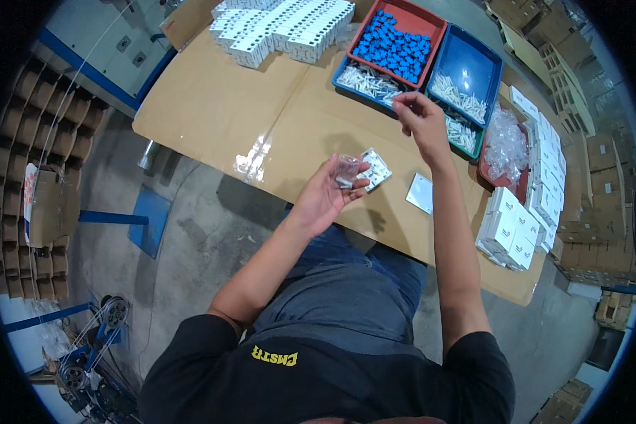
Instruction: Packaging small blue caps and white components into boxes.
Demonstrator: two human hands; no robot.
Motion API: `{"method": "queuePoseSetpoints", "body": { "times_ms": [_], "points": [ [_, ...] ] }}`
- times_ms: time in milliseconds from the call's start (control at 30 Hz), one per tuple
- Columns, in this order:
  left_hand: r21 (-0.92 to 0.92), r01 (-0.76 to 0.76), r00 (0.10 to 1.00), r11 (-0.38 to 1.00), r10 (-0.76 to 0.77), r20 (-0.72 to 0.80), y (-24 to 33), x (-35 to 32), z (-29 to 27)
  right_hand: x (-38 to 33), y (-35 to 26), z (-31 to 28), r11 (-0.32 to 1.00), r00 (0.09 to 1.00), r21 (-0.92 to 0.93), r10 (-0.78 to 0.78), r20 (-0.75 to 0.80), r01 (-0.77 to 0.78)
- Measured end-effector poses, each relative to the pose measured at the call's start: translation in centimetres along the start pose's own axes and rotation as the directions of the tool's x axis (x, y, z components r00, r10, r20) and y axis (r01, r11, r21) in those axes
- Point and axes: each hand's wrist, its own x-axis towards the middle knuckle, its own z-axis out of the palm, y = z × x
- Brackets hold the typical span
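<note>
The left hand (325, 194) cups a small clear bag (347, 169) near the table's (212, 106) near edge; it looks light, crinkly, slippery, best held at its mouth. The right hand (420, 116) pinches something tiny over the far trays (466, 67)

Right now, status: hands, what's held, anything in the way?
Left hand grips small clear plastic bag. Right hand pinches small white part above blue tray of white parts. Nothing between hands.
</note>
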Motion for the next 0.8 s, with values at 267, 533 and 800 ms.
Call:
{"method": "queuePoseSetpoints", "body": {
  "times_ms": [267, 533, 800],
  "points": [
    [0.201, -0.046, 0.994, 0.979, 0.025, 0.103, -0.5, 0.9, 3.8, -8.2, -6.6, -0.9, 0.99, 0.982, -0.1, -0.077, 0.175, 0.096],
    [0.276, -0.103, 0.993, 0.956, 0.083, 0.083, -1.1, 0.9, 5.0, -8.6, -11.4, -1.3, 0.84, 0.928, -0.481, -0.067, 0.366, 0.25],
    [0.224, -0.097, 0.994, 0.97, 0.084, 0.068, -1.1, 0.7, 5.2, -7.8, -10.7, -0.4, 0.822, 0.861, -0.389, -0.218, 0.459, 0.415]
  ]
}}
